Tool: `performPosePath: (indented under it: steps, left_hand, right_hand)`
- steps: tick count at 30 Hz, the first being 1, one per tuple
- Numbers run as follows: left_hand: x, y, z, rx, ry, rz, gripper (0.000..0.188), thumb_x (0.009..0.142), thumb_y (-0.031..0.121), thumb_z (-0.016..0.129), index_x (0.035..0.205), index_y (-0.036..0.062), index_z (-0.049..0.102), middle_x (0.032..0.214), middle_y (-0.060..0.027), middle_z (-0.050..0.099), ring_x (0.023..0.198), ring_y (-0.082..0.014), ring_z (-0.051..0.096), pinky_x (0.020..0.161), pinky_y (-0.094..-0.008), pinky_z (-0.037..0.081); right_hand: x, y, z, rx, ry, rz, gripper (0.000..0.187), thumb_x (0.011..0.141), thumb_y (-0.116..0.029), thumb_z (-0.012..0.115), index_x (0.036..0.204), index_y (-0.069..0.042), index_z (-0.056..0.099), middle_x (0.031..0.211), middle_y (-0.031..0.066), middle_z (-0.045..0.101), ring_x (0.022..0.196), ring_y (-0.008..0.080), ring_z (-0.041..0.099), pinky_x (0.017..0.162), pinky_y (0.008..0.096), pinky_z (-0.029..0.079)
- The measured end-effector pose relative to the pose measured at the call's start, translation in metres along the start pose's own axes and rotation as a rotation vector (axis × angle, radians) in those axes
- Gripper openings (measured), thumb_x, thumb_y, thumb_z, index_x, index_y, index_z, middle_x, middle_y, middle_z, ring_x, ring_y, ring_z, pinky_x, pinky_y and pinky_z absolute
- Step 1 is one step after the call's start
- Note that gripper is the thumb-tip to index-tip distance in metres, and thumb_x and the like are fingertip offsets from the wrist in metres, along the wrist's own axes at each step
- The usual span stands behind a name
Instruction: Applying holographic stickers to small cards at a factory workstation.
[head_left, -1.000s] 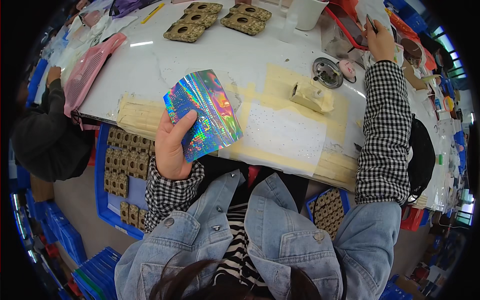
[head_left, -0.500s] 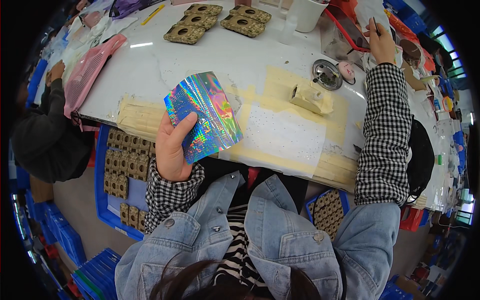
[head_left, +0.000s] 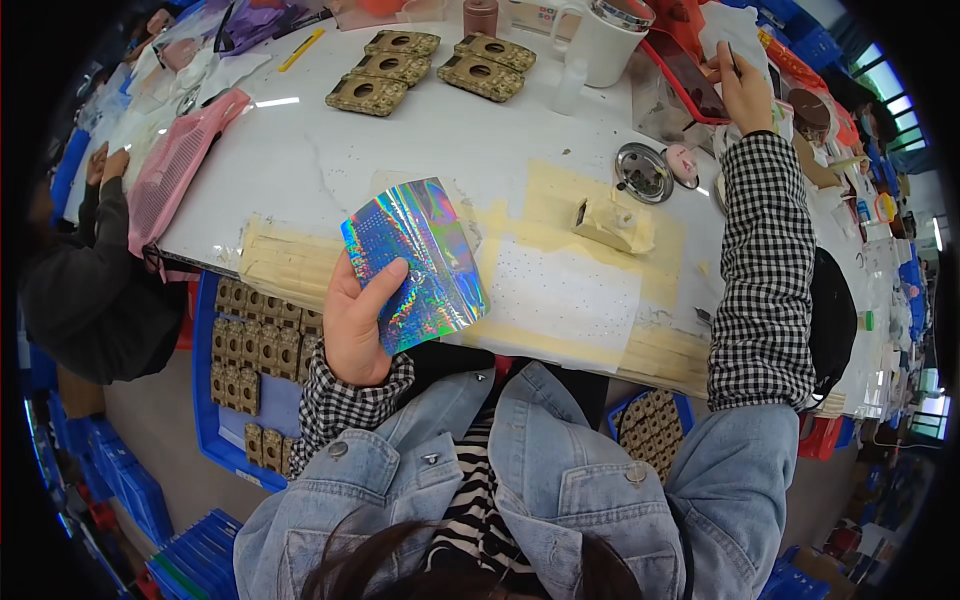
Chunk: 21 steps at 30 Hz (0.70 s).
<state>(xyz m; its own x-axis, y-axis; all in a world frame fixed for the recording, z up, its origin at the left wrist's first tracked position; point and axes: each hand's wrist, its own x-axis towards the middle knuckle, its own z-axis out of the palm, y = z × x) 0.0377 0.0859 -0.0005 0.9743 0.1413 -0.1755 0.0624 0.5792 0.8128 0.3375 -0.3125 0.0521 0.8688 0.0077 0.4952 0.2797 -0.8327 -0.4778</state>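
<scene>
My left hand [head_left: 363,310] grips a shiny holographic pouch [head_left: 420,265], thumb on its front, above the table's near edge. Farther off on the right, my right hand [head_left: 742,92] is closed around a thin dark tool [head_left: 733,60], whose exact kind does not show. That hand is beside a red-rimmed tray [head_left: 690,90] and white plastic. Between my hands lies a taped block [head_left: 612,224] on yellow tape, close to a white sheet with tiny dots [head_left: 565,290]. A round metal dish [head_left: 643,172] holds small dark bits.
Several camouflage-patterned toy tank hulls [head_left: 395,70] stand at the back by a white mug [head_left: 605,45]. A pink mesh basket [head_left: 185,175] is at the left, near another person's sleeve [head_left: 80,250]. Blue trays [head_left: 207,420] of similar parts sit below the table edge.
The view has shifted, so the table things appear lower. The pouch is still in my left hand, and my right hand keeps the thin tool beside the red-rimmed tray.
</scene>
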Motion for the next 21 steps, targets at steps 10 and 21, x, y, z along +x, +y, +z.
performPosePath:
  steps: [10,21]
  left_hand:
    - [0.003,0.005,0.003,0.028,0.004,-0.072,0.033,0.088,-0.001,0.057,0.120,0.0011,0.048,0.108,-0.0099,0.063,0.095,-0.0174,0.063,0.082,-0.0332,0.054]
    - [0.002,0.004,0.004,0.065,-0.022,-0.059,0.038,0.089,0.002,0.055,0.126,-0.0008,0.046,0.113,-0.0104,0.061,0.098,-0.0166,0.062,0.085,-0.0310,0.051]
  right_hand:
    - [0.003,-0.012,-0.024,0.182,0.092,0.031,0.067,0.095,-0.058,0.034,0.084,-0.002,0.068,0.072,0.0023,0.061,0.061,0.0090,0.048,0.060,0.0262,0.042]
    - [-0.011,-0.015,0.016,0.324,-0.159,-0.097,0.034,0.099,-0.031,0.043,0.104,-0.003,0.061,0.097,0.0088,0.069,0.094,0.0138,0.063,0.084,0.0255,0.044]
